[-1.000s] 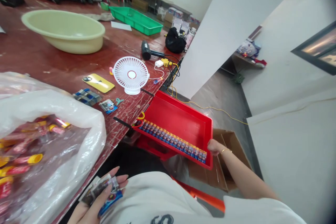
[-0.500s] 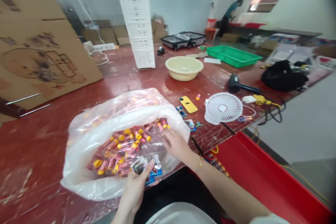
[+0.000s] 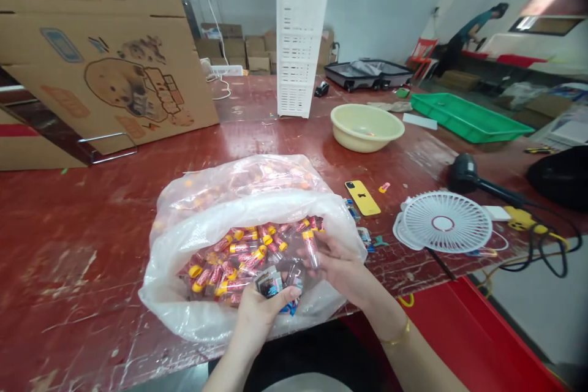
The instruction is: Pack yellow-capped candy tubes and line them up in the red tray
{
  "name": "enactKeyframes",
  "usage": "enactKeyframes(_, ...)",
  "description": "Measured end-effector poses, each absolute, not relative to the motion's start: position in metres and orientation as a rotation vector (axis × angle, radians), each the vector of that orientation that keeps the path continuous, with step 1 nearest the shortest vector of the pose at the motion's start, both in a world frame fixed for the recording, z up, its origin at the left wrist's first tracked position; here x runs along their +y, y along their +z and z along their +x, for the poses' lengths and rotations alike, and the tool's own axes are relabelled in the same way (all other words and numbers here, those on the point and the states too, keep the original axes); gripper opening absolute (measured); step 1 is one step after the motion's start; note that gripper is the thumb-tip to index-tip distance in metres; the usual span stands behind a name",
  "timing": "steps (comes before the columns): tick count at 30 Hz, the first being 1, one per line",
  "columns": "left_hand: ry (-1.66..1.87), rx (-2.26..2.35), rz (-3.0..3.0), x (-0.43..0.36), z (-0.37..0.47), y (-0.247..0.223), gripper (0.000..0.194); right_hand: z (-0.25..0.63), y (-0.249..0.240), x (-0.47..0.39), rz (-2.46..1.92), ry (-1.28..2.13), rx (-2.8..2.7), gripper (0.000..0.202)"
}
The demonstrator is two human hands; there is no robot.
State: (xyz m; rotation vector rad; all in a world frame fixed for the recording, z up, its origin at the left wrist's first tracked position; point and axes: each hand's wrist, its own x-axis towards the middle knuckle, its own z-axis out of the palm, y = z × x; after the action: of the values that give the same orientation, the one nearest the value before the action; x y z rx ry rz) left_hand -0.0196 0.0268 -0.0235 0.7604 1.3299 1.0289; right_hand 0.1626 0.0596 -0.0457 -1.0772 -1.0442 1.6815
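A clear plastic bag (image 3: 184, 312) lies open on the red table, holding several small pink tubes (image 3: 250, 259) with yellow caps. My left hand (image 3: 264, 312) grips small printed packets (image 3: 290, 285) over the bag's near edge, thumb on top. Inside the bag's right side, my right hand (image 3: 342, 266) has its fingers around one clear tube (image 3: 311, 249) with a yellow cap, held nearly upright. The packets are close to the held tube, to its lower left.
Beyond the bag are a cream basin (image 3: 366, 128), a white rack (image 3: 301, 37) and a green tray (image 3: 468, 116). A yellow phone (image 3: 362, 198), white fan (image 3: 441, 223) and hair dryer (image 3: 463, 174) lie right. A cardboard box (image 3: 138, 79) stands left. A person (image 3: 473, 30) bends far back.
The view has turned left, so things appear further right. My right hand now holds a tube up from the pile. My left hand still grips the packets.
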Motion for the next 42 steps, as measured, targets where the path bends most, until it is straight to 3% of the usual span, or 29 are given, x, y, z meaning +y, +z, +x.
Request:
enactKeyframes(2, 1.02, 1.347, 0.785, 0.029, -0.019, -0.026, 0.03, 0.165, -0.029, 0.051, -0.927, 1.785, -0.877, 0.056)
enactKeyframes(5, 1.001, 1.333, 0.812, 0.031, -0.02, -0.03, 0.03, 0.163, -0.014, 0.045, -0.913, 1.634, -0.93, 0.057)
enactKeyframes(15, 0.976, 1.338, 0.875, 0.025, -0.019, -0.034, 0.033, 0.158, -0.009, 0.044, -1.06, 1.21, -1.344, 0.029)
enactKeyframes(27, 0.838, 1.011, 0.485, 0.025, -0.002, -0.035, 0.031, 0.156, -0.029, 0.039, -1.032, 1.615, -1.269, 0.032)
enactKeyframes(32, 0.808, 1.001, 0.286, 0.029, 0.015, -0.024, 0.032, 0.15, -0.035, 0.011, -1.138, 1.414, -1.473, 0.085)
enactKeyframes(37, 0.741, 0.95, 0.448, 0.028, 0.018, -0.016, 0.035, 0.143, -0.038, 0.003, -1.222, 1.144, -1.349, 0.058)
enactKeyframes(42, 0.773, 0.93, 0.546, 0.021, 0.013, -0.021, 0.036, 0.144, -0.036, 0.002, -1.15, 1.111, -1.359, 0.054)
